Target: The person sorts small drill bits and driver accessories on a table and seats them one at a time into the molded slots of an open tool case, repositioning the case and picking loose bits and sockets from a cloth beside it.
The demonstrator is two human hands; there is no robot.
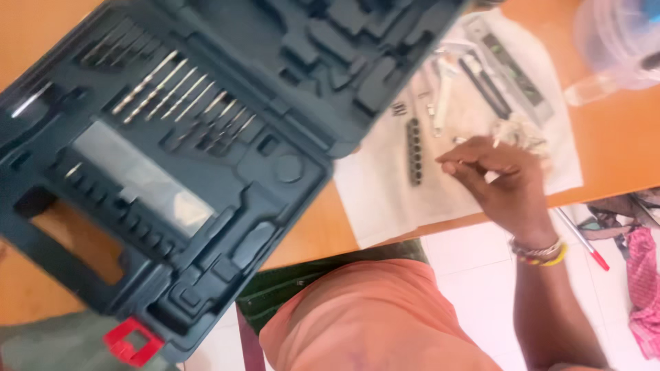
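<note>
Open tool case [185, 158] over orange table [605, 148], white-tiled floor [474, 275] — right hand [505, 178] grip pinched, contents unclear

Open dark tool case [206, 172] on table

A matt dark plastic tool case [206, 165] holds shiny metal drill bits [175, 89] at upper left, on a smooth orange wooden tabletop [605, 144] beside white cloth [385, 199].

Dark teal tool case [206, 158], red latch [132, 341]
</note>
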